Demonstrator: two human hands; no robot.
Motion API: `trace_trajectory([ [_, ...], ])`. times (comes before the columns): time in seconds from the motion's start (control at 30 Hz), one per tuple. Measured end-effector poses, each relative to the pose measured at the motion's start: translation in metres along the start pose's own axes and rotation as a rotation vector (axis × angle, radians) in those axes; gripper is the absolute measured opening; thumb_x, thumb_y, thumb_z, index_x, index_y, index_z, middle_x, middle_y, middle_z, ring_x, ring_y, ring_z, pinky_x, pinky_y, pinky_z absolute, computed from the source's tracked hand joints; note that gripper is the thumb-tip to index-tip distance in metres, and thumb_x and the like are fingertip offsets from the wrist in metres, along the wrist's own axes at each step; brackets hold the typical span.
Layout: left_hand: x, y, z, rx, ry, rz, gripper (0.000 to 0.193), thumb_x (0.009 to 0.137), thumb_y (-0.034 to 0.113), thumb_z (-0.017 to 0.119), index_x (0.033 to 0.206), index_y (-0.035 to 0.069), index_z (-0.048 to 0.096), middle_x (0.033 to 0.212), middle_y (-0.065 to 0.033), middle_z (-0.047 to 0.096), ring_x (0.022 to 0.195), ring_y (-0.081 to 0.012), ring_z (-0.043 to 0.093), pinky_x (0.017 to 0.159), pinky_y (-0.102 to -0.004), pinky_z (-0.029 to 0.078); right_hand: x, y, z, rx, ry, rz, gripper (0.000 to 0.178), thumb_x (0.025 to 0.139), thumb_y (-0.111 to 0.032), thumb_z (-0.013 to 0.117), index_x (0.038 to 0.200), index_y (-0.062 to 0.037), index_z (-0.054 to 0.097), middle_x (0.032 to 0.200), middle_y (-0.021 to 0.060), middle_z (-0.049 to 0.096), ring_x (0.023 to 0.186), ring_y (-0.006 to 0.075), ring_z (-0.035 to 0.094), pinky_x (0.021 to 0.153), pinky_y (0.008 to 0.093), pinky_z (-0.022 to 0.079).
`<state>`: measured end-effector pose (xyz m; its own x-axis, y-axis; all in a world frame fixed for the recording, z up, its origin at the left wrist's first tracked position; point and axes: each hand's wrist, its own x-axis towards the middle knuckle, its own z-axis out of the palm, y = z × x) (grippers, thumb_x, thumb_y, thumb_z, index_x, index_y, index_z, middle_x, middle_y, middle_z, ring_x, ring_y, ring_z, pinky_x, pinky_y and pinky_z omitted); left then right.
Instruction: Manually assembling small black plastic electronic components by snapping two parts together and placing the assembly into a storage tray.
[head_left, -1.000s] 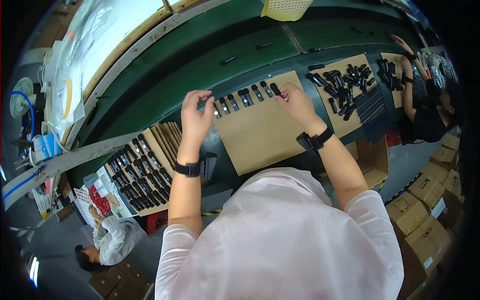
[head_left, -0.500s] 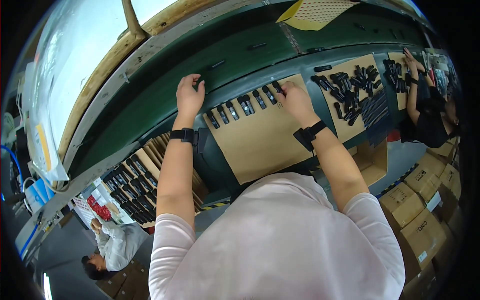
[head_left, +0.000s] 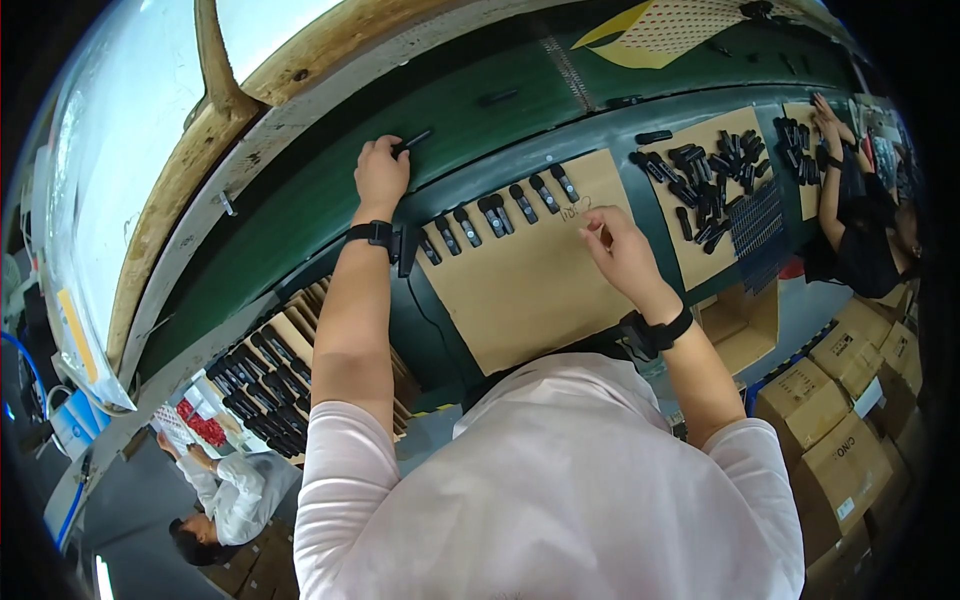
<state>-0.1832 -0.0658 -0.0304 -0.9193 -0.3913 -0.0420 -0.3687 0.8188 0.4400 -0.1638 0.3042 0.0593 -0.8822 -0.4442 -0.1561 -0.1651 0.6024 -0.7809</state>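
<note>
My left hand (head_left: pixel 382 182) reaches over the dark green belt and closes on a slim black microphone (head_left: pixel 414 141), whose far end sticks out past the fingers. My right hand (head_left: pixel 622 255) hovers above the right part of a brown cardboard sheet (head_left: pixel 520 300), fingers loosely bent and holding nothing. Along the sheet's far edge lies a row of several black microphones (head_left: pixel 523 204) with grey labels. The one at the row's right end (head_left: pixel 565 183) is closest to my right hand.
Another black piece (head_left: pixel 498 97) lies on the belt. To the right, a cardboard sheet (head_left: pixel 700 270) bears a heap of black microphones (head_left: pixel 700 170). Full sheets (head_left: pixel 262 385) are stacked at left. Co-workers (head_left: pixel 245 495) (head_left: pixel 862 220) sit at both sides; cartons (head_left: pixel 845 470) stand lower right.
My right hand has let go of the microphone at the row's right end and drawn back toward me. My left hand, open before, has closed on a microphone on the belt.
</note>
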Motion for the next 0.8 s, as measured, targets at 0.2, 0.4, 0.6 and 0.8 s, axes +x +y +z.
trace_trajectory([
  [0.2,-0.022,0.011,-0.018,-0.195,-0.027,-0.086,0.024,0.082,0.013,0.068,0.104,0.007,0.062,0.097,-0.0103,0.065,0.088,-0.0281,0.064,0.077,-0.038,0.051,-0.009,-0.03,-0.007,0.117,-0.005,-0.046,0.024,0.085,-0.004,0.065,0.108,-0.0043,0.058,0.092,0.0067,0.059,0.071,0.0165,0.056,0.065,0.0267,0.047],
  [0.4,-0.116,0.094,-0.086,-0.748,-0.049,0.042,0.023,0.081,-0.002,0.068,0.101,0.004,0.06,0.094,-0.0064,0.064,0.087,-0.0156,0.061,0.078,-0.0274,0.049,-0.008,-0.094,-0.013,0.247,0.113,-0.299,0.036,0.081,-0.001,0.068,0.114,-0.0068,0.058,0.101,0.0078,0.059,0.082,0.0187,0.058,0.077,0.0291,0.047],
  [0.6,-0.201,0.158,-0.149,-0.854,0.013,0.192,0.024,0.079,-0.005,0.067,0.101,0.002,0.06,0.097,-0.0094,0.065,0.093,-0.018,0.061,0.085,-0.0294,0.047,-0.03,-0.137,-0.024,0.328,0.037,-0.495,0.036,0.076,-0.001,0.071,0.111,-0.0049,0.06,0.101,0.0093,0.062,0.087,0.0228,0.06,0.081,0.0319,0.047],
  [0.8,-0.238,0.173,-0.171,-0.918,0.055,0.321,0.025,0.077,-0.006,0.067,0.101,0.001,0.06,0.098,-0.0103,0.065,0.095,-0.0217,0.062,0.087,-0.0319,0.047,-0.06,-0.153,-0.038,0.341,-0.013,-0.638,0.028,0.074,-0.003,0.073,0.1,-0.0027,0.064,0.094,0.0098,0.065,0.085,0.0252,0.06,0.077,0.0338,0.047],
])
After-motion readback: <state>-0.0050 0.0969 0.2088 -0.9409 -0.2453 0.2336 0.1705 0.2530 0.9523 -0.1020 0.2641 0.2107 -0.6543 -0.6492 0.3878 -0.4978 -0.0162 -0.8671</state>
